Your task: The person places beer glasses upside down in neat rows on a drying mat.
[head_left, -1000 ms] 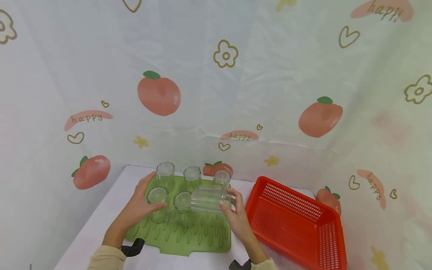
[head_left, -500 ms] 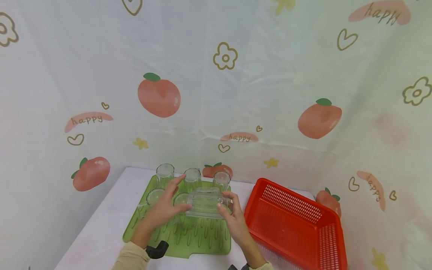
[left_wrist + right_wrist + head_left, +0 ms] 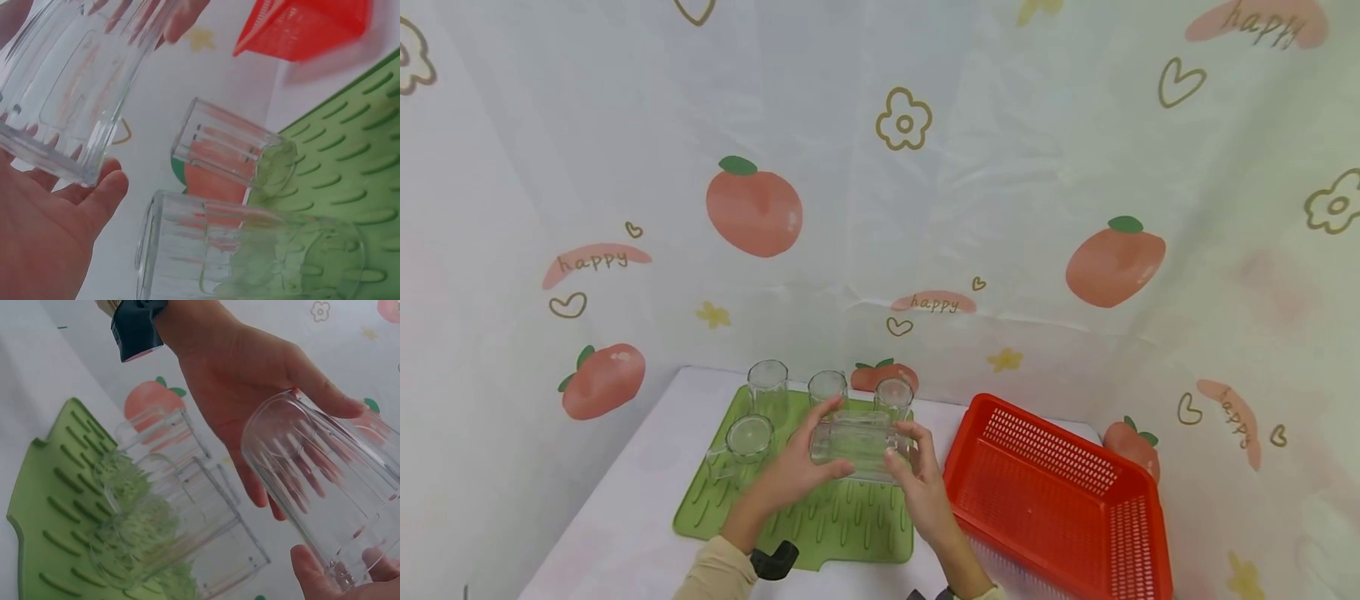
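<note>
A clear glass mug (image 3: pixel 861 454) lies sideways in the air above the green drying mat (image 3: pixel 857 529), held between both hands. My right hand (image 3: pixel 931 504) grips its right end, with thumb in front and fingers behind. At the left end, my left hand (image 3: pixel 797 473) has its thumb below and fingers along the far side. In the left wrist view, the left palm (image 3: pixel 44 237) sits close under one end of the ribbed mug (image 3: pixel 75 81). The right wrist view shows that hand's fingers through the glass (image 3: pixel 325 469).
Several more clear glass mugs (image 3: pixel 767 392) stand on the mat, three along the back and a front-left one (image 3: pixel 748 442) with its handle leftward. A red perforated plastic basket (image 3: pixel 1037 533) is to the right. Behind hangs a white patterned curtain (image 3: pixel 985 167).
The left hand has come rightward from beside the standing mugs to the left end of the held mug. The right hand has kept its grip, and the mug has shifted slightly left.
</note>
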`<state>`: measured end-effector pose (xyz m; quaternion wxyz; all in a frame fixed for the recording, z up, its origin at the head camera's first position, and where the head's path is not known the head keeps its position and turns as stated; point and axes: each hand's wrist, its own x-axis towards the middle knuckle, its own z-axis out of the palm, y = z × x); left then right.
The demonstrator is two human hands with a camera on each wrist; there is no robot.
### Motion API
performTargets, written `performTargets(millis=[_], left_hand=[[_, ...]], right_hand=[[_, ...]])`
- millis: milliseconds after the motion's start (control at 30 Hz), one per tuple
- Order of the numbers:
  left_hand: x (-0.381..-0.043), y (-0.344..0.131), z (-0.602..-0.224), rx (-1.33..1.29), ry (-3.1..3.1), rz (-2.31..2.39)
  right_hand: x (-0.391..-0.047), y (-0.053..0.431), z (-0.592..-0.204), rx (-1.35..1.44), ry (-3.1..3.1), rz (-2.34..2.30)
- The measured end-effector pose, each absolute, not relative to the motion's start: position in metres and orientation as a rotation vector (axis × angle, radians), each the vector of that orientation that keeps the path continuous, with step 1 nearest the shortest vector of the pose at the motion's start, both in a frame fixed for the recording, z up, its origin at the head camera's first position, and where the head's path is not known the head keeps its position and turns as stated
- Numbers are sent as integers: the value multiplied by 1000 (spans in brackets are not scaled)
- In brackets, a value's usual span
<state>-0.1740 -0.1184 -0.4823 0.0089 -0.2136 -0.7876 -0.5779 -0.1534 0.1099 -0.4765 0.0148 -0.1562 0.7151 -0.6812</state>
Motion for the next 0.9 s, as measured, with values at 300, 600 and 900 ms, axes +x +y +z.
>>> performTargets(millis=[300,600,900], left_hand=[[-171,-109,-481,-620,-2484,-1828],[-173,-100,-482,-645,-2441,-1914],[-177,-97,-480,-631,-2419,-1764]], right_hand=[[-155,118,-475,-436,2200,-2063],[-156,126,-477,-406,2280,-1931],[-155,126,-479,-365,2335,-1850]])
